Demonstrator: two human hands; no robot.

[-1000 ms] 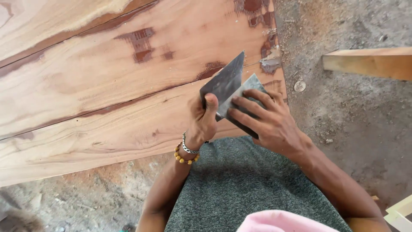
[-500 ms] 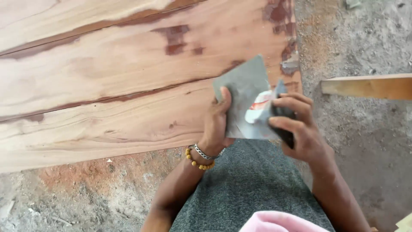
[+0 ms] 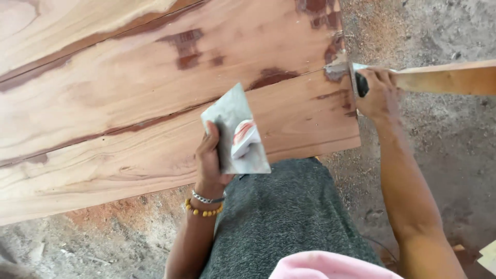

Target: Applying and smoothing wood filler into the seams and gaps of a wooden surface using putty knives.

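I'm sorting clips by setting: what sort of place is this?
Probably a rough woodworking yard or shed: a big wood slab lies low over a dusty dirt floor, the right hand works filler into its edge, and the left hand holds a smeared metal plate.

Bare arms; beaded bracelet (amber, seemingly) beside a silver bangle.

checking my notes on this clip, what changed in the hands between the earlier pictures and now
The right hand left the flat metal plate and moved right to the end of the wood slab, where it presses the putty knife against a grey-filled spot at the edge. The left hand went on holding the plate, with its dab of pale and reddish filler. The slab stayed put.
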